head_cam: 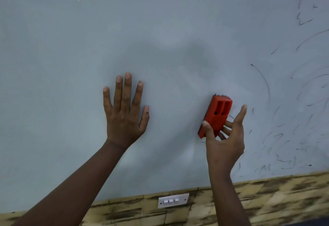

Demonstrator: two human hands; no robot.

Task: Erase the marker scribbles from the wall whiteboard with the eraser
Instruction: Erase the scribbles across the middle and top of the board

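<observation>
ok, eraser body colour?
Orange-red plastic eraser, dark pad against the whiteboard; head view.

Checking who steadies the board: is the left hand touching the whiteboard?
Touching. The head view shows the left hand laid flat on the whiteboard, fingers spread, no gap visible.

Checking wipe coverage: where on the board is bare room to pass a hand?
Bare: the whiteboard above and between the left hand and eraser. Crowded: the marker scribbles right of the right hand.

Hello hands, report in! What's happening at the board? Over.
Left hand flat on whiteboard. Right hand pinching red eraser against board. Scribbles remain on right side. Nothing blocking.
</observation>
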